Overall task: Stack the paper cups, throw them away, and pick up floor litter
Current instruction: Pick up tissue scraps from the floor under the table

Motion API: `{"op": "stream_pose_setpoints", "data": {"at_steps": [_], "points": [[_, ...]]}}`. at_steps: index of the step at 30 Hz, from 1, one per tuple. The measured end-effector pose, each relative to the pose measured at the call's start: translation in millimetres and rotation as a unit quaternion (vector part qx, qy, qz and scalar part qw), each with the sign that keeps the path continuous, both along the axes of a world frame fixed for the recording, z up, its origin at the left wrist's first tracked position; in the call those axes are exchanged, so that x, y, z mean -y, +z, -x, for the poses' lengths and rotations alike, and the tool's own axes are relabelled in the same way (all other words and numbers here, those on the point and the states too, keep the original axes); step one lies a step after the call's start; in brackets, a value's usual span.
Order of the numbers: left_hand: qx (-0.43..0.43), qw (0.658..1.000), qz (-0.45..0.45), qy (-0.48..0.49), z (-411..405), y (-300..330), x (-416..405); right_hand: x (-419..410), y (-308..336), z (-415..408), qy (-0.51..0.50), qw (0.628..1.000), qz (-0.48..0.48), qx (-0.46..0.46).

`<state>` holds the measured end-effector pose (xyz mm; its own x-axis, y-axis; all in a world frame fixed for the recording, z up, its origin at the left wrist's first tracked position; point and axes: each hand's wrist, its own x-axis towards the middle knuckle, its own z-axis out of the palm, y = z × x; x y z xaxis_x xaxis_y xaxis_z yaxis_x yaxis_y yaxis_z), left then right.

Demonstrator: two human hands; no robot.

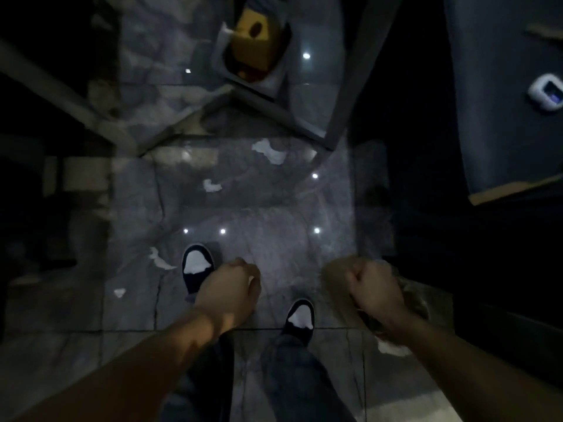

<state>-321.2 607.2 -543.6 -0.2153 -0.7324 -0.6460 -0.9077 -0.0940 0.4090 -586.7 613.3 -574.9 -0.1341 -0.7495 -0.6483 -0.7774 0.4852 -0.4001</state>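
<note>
I stand on a dark glossy tile floor [259,233] and look down. My left hand [233,292] hangs in front of me with its fingers curled in; nothing shows in it. My right hand [374,289] is a closed fist around something brownish and blurred, which I cannot identify. White crumpled paper scraps lie on the floor: a large one [271,152] ahead, a small one [212,185] nearer, one [161,260] beside my left shoe, a tiny one [119,292] further left, and one [391,348] under my right forearm. No paper cups can be made out.
A bin [224,59] lined with a white bag holds a yellow box [254,47] at the top centre. A dark table [499,102] with a small white device [547,92] is at right. Metal frame legs [344,86] cross ahead. My shoes [197,266] are below.
</note>
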Motion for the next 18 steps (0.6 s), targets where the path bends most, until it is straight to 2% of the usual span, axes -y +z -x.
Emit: {"op": "stream_pose_setpoints", "data": {"at_steps": [6, 12, 18], "points": [[0.002, 0.989, 0.038, 0.145, -56.6, 14.3, -5.1, 36.8, 4.7, -55.6, 0.119, 0.992, -0.019, -0.043], [0.003, 0.964, 0.085, 0.25, -138.4, 8.1, -21.2, 55.3, -3.2, -137.2, 0.163, 0.987, -0.001, 0.006], [0.013, 0.943, 0.055, 0.328, -216.3, -7.9, -36.1, 69.8, 3.4, -216.2, 0.248, 0.969, 0.008, -0.012]]}}
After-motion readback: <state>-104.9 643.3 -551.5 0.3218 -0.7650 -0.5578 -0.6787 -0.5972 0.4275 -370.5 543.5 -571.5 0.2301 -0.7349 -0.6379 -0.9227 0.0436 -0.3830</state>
